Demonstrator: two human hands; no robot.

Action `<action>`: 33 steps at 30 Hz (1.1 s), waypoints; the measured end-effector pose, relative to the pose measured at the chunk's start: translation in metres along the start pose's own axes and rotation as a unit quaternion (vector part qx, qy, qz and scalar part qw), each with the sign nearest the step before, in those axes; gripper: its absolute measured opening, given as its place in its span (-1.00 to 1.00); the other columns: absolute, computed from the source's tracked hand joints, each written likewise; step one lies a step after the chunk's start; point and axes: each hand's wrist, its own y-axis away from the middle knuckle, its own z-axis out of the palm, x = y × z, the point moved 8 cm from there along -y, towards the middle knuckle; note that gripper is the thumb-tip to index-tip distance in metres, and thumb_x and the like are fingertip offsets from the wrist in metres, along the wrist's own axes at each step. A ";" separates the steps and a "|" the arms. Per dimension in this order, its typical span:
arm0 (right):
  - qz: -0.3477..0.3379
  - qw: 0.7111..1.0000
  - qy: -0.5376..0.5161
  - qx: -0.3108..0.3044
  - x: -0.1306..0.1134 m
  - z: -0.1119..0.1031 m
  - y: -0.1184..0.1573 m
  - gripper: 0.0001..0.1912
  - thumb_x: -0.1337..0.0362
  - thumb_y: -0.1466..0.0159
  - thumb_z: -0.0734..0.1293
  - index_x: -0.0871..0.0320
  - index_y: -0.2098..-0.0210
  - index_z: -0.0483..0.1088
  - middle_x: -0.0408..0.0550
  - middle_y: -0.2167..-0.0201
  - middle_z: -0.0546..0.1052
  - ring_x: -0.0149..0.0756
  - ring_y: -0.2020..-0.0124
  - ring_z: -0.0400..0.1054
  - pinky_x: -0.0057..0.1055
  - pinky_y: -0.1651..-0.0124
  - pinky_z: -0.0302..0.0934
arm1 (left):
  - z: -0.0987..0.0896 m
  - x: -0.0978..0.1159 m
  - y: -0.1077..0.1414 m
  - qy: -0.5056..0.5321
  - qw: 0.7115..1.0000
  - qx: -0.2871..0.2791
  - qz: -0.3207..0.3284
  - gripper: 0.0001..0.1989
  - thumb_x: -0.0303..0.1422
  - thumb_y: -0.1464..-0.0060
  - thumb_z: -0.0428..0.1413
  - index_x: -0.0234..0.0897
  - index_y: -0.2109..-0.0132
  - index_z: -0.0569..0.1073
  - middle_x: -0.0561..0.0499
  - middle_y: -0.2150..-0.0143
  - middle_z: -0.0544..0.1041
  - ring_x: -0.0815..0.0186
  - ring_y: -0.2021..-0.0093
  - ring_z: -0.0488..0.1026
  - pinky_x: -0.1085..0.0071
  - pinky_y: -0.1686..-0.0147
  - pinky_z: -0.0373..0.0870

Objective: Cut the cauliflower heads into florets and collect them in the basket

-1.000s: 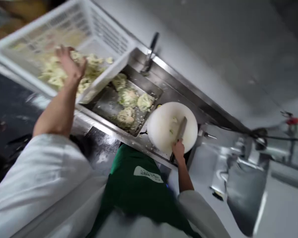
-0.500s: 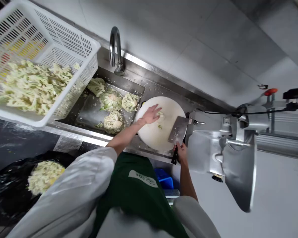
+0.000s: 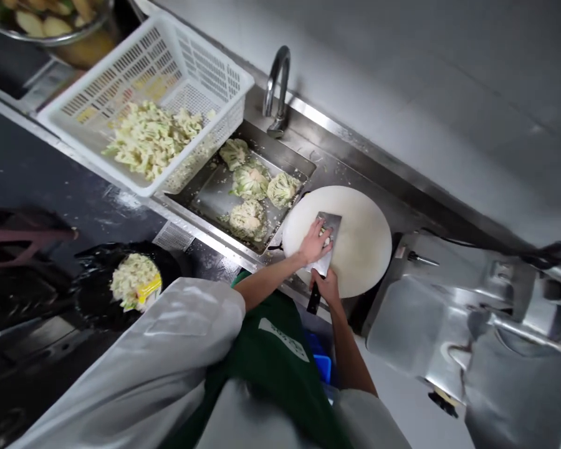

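Note:
My right hand (image 3: 326,287) grips the black handle of a cleaver (image 3: 335,222), whose wide blade lies low over the left part of a round white chopping board (image 3: 364,246). Fingers apart, my left hand (image 3: 314,243) rests over the blade, with small pale cauliflower scraps (image 3: 326,238) under and beside the fingers. Whether the blade touches the board is hard to make out. Several cauliflower heads (image 3: 250,181) sit in the metal sink (image 3: 209,198) left of the board. Cut florets (image 3: 154,140) fill part of a white plastic basket (image 3: 91,153).
A tap (image 3: 281,84) rises behind the sink. On the right stands a metal slicing machine (image 3: 411,312). A bin lined with a black bag (image 3: 91,293) holds trimmings at lower left, near a reddish stool (image 3: 28,240). A metal bowl (image 3: 70,37) of food is at upper left.
My view has swung left. The cleaver has moved from the board's right edge to its left part, and my left hand now lies over the blade with the scraps.

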 end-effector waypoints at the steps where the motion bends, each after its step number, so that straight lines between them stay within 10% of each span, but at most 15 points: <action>1: -0.006 1.000 -0.004 -0.021 -0.009 0.017 0.000 -0.60 -0.14 -0.14 0.37 0.01 0.36 0.22 -0.24 0.67 0.41 -0.26 0.69 0.32 -0.32 0.59 0.30 | -0.016 -0.007 0.006 0.009 0.999 0.030 -0.019 -0.51 -0.17 -0.31 0.03 -0.29 -0.28 0.38 -0.32 -0.48 0.12 -0.08 -0.54 -0.06 -0.10 -0.48 0.03; 6: -0.050 0.959 0.111 -0.255 -0.075 0.155 0.025 -0.81 0.07 -0.33 0.22 0.05 0.27 0.27 -0.26 0.65 0.40 -0.34 0.65 0.32 -0.43 0.54 0.29 | -0.173 -0.073 0.090 -0.019 0.961 0.245 -0.130 -0.54 -0.16 -0.32 0.03 -0.27 -0.26 0.39 -0.29 -0.46 0.16 -0.05 -0.51 0.02 -0.10 -0.46 0.05; 12: -0.160 0.841 0.217 -0.469 -0.164 0.347 0.118 -0.73 0.09 -0.40 0.15 0.07 0.16 0.40 -0.38 0.59 0.41 -0.49 0.55 0.41 -0.58 0.42 0.24 | -0.436 -0.145 0.349 -0.175 0.763 0.516 -0.348 -0.50 -0.02 -0.22 0.13 -0.17 -0.18 0.38 -0.06 -0.34 0.36 0.02 -0.39 0.22 -0.07 -0.46 0.04; 16: -0.287 0.813 0.292 -0.413 -0.194 0.364 0.132 -0.84 0.13 -0.40 0.25 0.02 0.20 0.43 -0.30 0.45 0.53 -0.38 0.35 0.50 -0.54 0.33 0.26 | -0.528 -0.192 0.525 -0.195 0.512 0.493 -0.676 -0.30 -0.10 -0.02 0.27 -0.03 -0.28 0.25 -0.05 -0.56 -0.02 -0.21 -0.53 -0.14 -0.42 -0.35 -0.07; 18: -0.328 0.806 0.305 -0.386 -0.191 0.331 0.121 -0.80 0.16 -0.44 0.20 0.03 0.20 0.43 -0.25 0.48 0.52 -0.38 0.42 0.44 -0.52 0.35 0.19 | -0.546 -0.208 0.551 -0.223 0.503 0.436 -0.712 -0.38 -0.12 -0.08 0.20 -0.14 -0.26 0.31 -0.18 -0.52 0.06 -0.20 -0.51 -0.01 -0.35 -0.35 0.01; 22: -0.275 0.871 0.353 -0.201 -0.161 0.197 0.059 -0.70 0.09 -0.45 0.16 0.06 0.32 0.38 -0.14 0.50 0.51 -0.35 0.49 0.33 -0.45 0.37 0.08 | -0.526 -0.231 0.453 -0.263 0.706 0.377 -0.539 -0.65 -0.28 -0.26 -0.05 -0.26 -0.04 0.52 -0.14 -0.05 0.58 0.11 -0.09 0.53 0.09 -0.19 0.40; 26: -0.139 0.910 0.391 0.005 -0.131 0.044 0.016 -0.75 0.06 -0.32 0.20 0.06 0.36 0.34 -0.09 0.57 0.47 -0.29 0.55 0.29 -0.40 0.41 0.06 | -0.401 -0.239 0.236 -0.161 0.901 0.175 -0.363 -0.61 -0.45 -0.26 -0.12 -0.50 -0.08 0.48 -0.33 -0.06 0.53 0.09 -0.08 0.47 0.10 -0.16 0.39; 29: -0.065 0.906 0.392 0.147 -0.117 -0.035 0.023 -0.72 -0.01 -0.27 0.23 0.05 0.40 0.33 -0.07 0.61 0.46 -0.24 0.56 0.31 -0.38 0.44 0.09 | -0.277 -0.233 0.097 -0.078 0.960 0.009 -0.270 -0.67 -0.50 -0.10 0.17 -0.32 -0.04 0.55 -0.18 -0.06 0.56 0.17 -0.09 0.47 0.27 -0.15 0.38; 33: 0.018 0.918 0.317 0.239 -0.087 -0.067 0.076 -0.62 -0.14 -0.26 0.25 0.03 0.43 0.30 -0.09 0.65 0.45 -0.22 0.58 0.35 -0.37 0.45 0.18 | -0.158 -0.245 0.032 -0.047 0.962 -0.103 -0.247 -0.66 -0.58 0.11 0.32 -0.38 0.11 0.59 -0.28 -0.11 0.52 -0.03 -0.20 0.38 0.03 -0.20 0.28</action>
